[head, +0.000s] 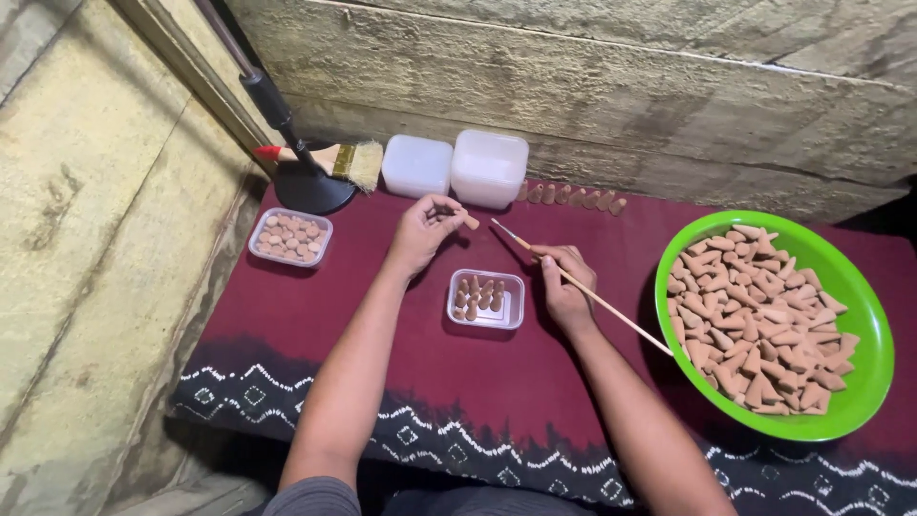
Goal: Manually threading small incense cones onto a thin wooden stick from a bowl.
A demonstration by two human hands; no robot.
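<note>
Left hand (423, 229): closed in a pinch on one small brown cone (470, 222), held up at upper centre of the frame, above the cloth.
Right hand (564, 285): closed around a thin stick (583, 288), which is gripped near its front third; the tip points up-left toward the cone, the tail runs down-right toward the bowl.
Tray (485, 299): a small clear tray at centre, between the two hands, partly filled with cones stood upright in rows along its left and top.
Bowl (864, 287): a green bowl at right, heaped with loose cones.
Second tray (290, 237): at left, well apart, filled with cones.
Row (571, 197): a few cones lined up at the cloth's far edge, beside two white boxes (455, 168).
Brush (336, 159): laid at upper left by a black stand base.
Step in hand, judged: the cone is best kept steady while the stick tip is brought to it squarely, so that nothing is chipped.
Edges: the wall is close behind the boxes; the cloth's patterned border is nearest the body.
Open room: bare cloth is seen below the tray and between tray and bowl.
</note>
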